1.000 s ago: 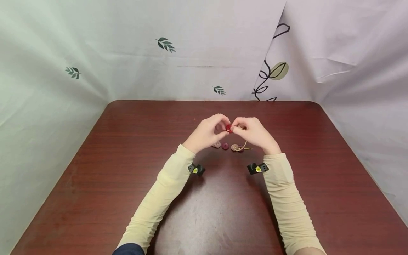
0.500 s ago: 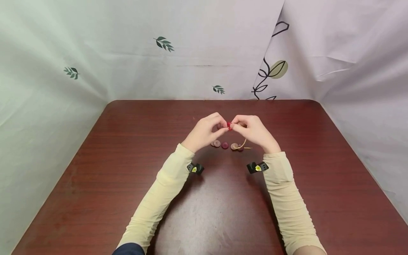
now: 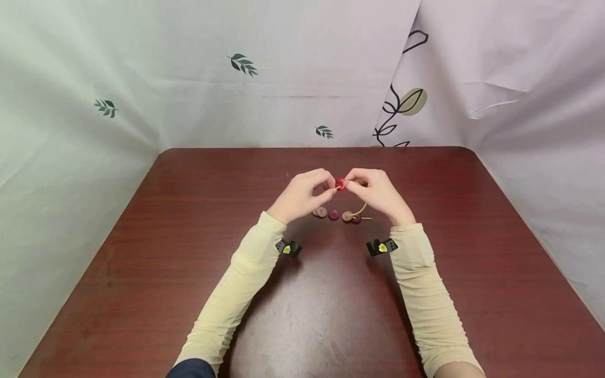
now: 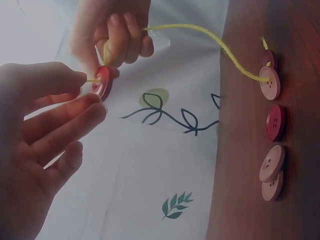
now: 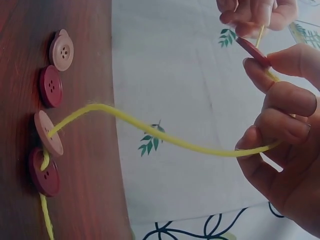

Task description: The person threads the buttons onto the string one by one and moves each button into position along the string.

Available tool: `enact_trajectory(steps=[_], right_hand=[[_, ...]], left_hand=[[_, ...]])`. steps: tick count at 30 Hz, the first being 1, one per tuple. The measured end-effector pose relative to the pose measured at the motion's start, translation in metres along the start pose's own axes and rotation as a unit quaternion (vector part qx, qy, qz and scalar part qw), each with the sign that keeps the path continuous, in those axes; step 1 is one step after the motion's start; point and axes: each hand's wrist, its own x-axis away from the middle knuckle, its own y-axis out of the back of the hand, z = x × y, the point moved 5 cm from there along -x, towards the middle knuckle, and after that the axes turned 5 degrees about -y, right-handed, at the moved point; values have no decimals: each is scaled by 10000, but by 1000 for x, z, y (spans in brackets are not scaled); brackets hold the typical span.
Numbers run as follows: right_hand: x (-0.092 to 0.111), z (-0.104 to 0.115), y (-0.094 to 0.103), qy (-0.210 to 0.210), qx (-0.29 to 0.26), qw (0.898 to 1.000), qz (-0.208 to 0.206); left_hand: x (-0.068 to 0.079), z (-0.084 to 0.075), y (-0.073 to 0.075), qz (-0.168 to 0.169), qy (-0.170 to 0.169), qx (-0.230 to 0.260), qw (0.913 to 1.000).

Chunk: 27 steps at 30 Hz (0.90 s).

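Note:
Both hands meet in the air above the far middle of the table. My right hand (image 3: 376, 193) pinches a red button (image 5: 253, 51) at its edge between thumb and index finger. A yellow cord (image 5: 170, 139) runs through that button, and its other fingers curl over the cord. With thumb and index finger, my left hand (image 3: 302, 195) pinches the short length of cord coming out of the button's other face. The cord droops to a beige button (image 4: 270, 84) and a dark red button (image 5: 44, 172), both threaded on it and lying on the table.
A loose dark red button (image 4: 275, 123) lies beside the threaded pair, and two beige buttons (image 4: 272, 164) overlap past it. The cord's tail (image 3: 366, 218) sticks out to the right. A printed white cloth (image 3: 283, 79) hangs behind the wooden table (image 3: 307, 315).
Both hands rise slightly in the head view, staying close together. The red button shows more of its face between the fingers. The buttons on the table keep their places.

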Motion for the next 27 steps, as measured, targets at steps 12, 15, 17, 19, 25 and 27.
enact_trajectory(steps=[12,15,17,19,25,27], right_hand=[[-3,-8,1,-237,75,9997,-43],[-3,-9,0,-269,79,9996,-28],[-3,-9,0,-290,77,9996,-3],[-3,-10,0,-324,76,9994,18],[-2,-13,2,-410,101,9990,128],[-2,-15,2,-431,85,9989,168]], left_hand=[[2,6,17,-196,196,-5,9996],[3,8,20,-241,219,-19,9995],[3,8,21,-269,239,-6,9994],[4,9,23,-297,256,4,9992],[5,10,28,-402,289,36,9988],[5,10,30,-425,299,18,9986]])
